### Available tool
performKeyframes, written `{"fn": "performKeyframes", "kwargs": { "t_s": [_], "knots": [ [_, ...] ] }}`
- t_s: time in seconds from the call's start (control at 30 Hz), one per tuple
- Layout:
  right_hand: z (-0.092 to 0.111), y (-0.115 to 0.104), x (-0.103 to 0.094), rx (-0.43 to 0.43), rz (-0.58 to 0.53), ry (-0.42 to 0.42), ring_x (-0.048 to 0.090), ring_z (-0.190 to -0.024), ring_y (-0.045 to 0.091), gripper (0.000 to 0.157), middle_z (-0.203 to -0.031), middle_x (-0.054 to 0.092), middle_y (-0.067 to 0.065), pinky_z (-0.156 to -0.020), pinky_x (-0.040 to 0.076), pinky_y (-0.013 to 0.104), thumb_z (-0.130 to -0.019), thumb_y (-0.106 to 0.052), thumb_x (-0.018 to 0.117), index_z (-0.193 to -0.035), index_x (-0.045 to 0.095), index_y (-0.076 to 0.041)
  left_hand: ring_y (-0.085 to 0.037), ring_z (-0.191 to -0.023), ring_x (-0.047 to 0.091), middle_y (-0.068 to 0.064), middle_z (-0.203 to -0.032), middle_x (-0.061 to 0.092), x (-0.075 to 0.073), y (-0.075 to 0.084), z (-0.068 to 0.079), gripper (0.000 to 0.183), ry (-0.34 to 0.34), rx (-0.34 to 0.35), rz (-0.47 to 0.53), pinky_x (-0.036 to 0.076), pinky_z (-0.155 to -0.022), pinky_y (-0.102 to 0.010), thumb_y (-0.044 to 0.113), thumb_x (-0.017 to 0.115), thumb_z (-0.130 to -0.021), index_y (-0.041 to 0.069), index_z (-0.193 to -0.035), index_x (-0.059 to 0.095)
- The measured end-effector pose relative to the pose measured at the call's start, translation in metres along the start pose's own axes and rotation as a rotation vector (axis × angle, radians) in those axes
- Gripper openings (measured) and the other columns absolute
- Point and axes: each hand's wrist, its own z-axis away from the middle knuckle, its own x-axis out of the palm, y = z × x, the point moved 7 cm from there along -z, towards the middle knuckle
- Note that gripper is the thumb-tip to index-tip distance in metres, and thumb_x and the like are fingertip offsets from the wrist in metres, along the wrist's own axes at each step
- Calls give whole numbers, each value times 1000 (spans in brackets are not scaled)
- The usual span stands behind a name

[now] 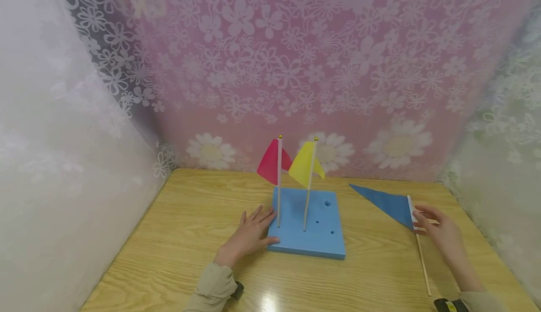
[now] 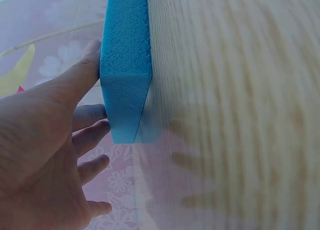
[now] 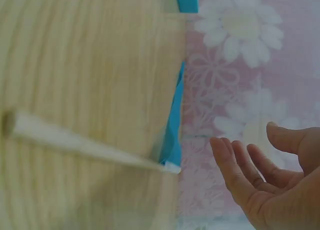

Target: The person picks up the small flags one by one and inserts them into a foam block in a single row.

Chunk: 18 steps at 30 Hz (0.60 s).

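My left hand (image 1: pixel 248 237) rests at the left edge of a blue foam block (image 1: pixel 321 244), thumb on its top and fingers spread along its side. In the left wrist view those fingers (image 2: pixel 90 170) are mostly straight. A red flag (image 1: pixel 268 164) and a yellow flag (image 1: pixel 302 164) stand on thin sticks in holes of the block, the yellow one leaning slightly. To the right, a blue triangular flag (image 1: pixel 386 205) lies on the table. Over its white sleeve is my right hand (image 1: pixel 441 232); the right wrist view shows relaxed fingers (image 3: pixel 232 175) apart from the flag, holding nothing.
Bare holes (image 1: pixel 327 204) show on the right half of the block. The blue flag's wooden stick (image 1: pixel 424 267) points toward the near edge of the wood-grain table (image 1: pixel 177 237). Flower-patterned cloth (image 1: pixel 291 67) rises behind the table, with pale cloth at both sides.
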Motion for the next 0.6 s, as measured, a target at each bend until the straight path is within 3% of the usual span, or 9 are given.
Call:
{"fn": "performKeyframes", "kwargs": {
  "t_s": [0.1,0.17,0.23,0.4,0.6],
  "knots": [
    [1,13,-2,84,45,-51,69,-75,-2,53,-104,70,9,-65,62,28,-106,-26,55,-137,47,17,-35,-155,17,-6,-164,33,-1,0,0,76,2,-1,9,11,-118,-71,47,66,-96,10,-157,39],
    [1,21,-2,148,79,-108,71,-75,3,57,-112,66,30,-66,62,30,-107,-28,53,-139,44,19,-36,-155,18,-7,-164,33,-2,0,1,76,4,2,12,11,-118,-72,47,66,-96,10,-157,39],
    [0,28,-3,195,119,-163,73,-75,7,58,-119,60,39,-67,61,28,-108,-26,51,-138,42,22,-37,-154,18,-7,-164,33,-2,0,1,76,4,4,18,11,-118,-72,47,66,-97,10,-157,39],
    [1,43,0,280,101,-289,72,-75,9,55,-108,65,35,-71,62,30,-107,-15,50,-135,36,30,-36,-155,17,-7,-164,33,-2,-1,1,76,4,5,26,10,-118,-72,47,66,-97,10,-157,39],
    [1,52,6,336,34,-345,73,-71,13,52,-94,73,19,-69,63,33,-100,-6,59,-128,40,33,-37,-154,19,-9,-163,35,-3,0,2,76,10,13,36,10,-117,-73,46,67,-96,9,-157,40]
  ]
}}
